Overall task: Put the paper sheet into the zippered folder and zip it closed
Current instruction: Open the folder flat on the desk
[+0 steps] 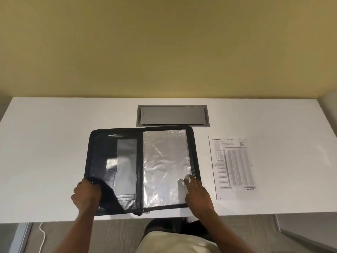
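Open folder (116,161) on table (54,143), paper sheet (234,165) to its right

Bright light; glare on plastic sleeve (165,161); slight blur; bowed edges.

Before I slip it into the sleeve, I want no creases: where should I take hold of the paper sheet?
Probably its near left corner, with the right hand coming from the folder side. The paper sheet lies flat on the table, apart from the folder, so no edge is raised; that corner is closest to the hand and can be peeled up, then pinched.
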A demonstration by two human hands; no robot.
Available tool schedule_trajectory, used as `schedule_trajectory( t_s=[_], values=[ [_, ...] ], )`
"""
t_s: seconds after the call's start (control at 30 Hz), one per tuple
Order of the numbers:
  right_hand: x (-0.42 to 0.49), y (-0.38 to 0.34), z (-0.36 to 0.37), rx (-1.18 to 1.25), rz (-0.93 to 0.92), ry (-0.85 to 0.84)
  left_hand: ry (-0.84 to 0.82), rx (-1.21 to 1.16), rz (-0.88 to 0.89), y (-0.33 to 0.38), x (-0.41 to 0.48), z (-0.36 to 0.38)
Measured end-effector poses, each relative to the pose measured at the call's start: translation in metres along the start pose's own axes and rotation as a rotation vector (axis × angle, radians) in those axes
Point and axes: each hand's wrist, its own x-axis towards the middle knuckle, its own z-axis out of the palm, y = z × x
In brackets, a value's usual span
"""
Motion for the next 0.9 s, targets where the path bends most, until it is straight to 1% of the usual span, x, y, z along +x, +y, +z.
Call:
schedule_trajectory(
  t_s=[0.07,0.2,0.3,0.4,0.5,0.6,0.7,0.8,0.9],
  values=[
    [0.0,0.0,-0.002,0.0,0.007,0.055,0.053,-0.009,0.012,0.013,-0.005,0.0],
    [0.011,-0.002,-0.017,-0.018,-0.08,0.16,0.142,-0.112,0.156,0.048,-0.017,0.003],
    [0.025,0.003,-0.035,-0.01,-0.119,0.195,0.161,-0.16,0.246,0.087,-0.035,0.011],
    [0.034,0.022,-0.057,0.01,-0.112,0.24,0.179,-0.209,0.374,0.128,-0.065,0.024],
    [0.04,0.054,-0.078,0.041,-0.067,0.28,0.131,-0.195,0.481,0.171,-0.098,0.045],
    [0.044,0.093,-0.093,0.072,0.011,0.287,0.061,-0.219,0.504,0.219,-0.139,0.07],
    [0.042,0.136,-0.105,0.094,0.09,0.281,-0.032,-0.242,0.57,0.262,-0.182,0.096],
    [0.038,0.177,-0.111,0.106,0.156,0.266,-0.126,-0.286,0.611,0.293,-0.222,0.12],
    [0.033,0.213,-0.112,0.125,0.214,0.257,-0.165,-0.327,0.638,0.315,-0.256,0.14]
  ],
)
